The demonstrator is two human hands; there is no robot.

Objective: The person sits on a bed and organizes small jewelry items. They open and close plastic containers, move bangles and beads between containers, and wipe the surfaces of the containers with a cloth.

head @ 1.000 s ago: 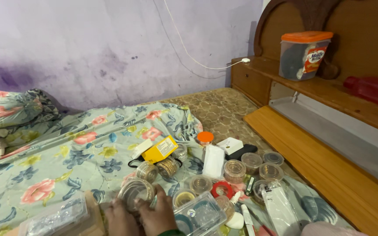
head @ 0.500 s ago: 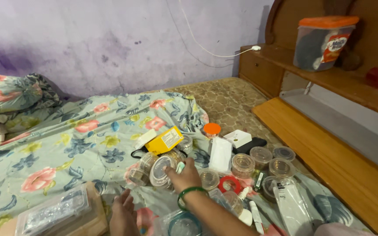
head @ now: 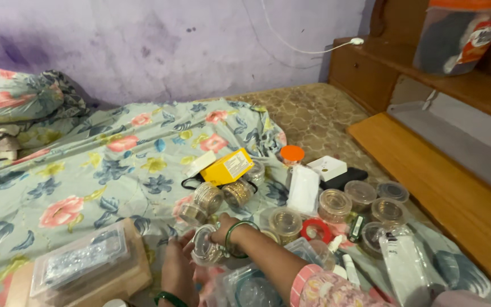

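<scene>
Clear bangle jar (head: pixel 207 248) clamped between right hand (head: pixel 221 228) and left hand (head: pixel 178 267); loose grip could drop it onto crowded jars (head: pixel 208 198) on bed (head: pixel 86 170).

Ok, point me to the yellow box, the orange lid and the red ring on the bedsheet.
yellow box (head: pixel 228 166), head view, on its top face.
orange lid (head: pixel 292 153), head view, centre of the lid.
red ring (head: pixel 316 231), head view, on its rim.
</scene>
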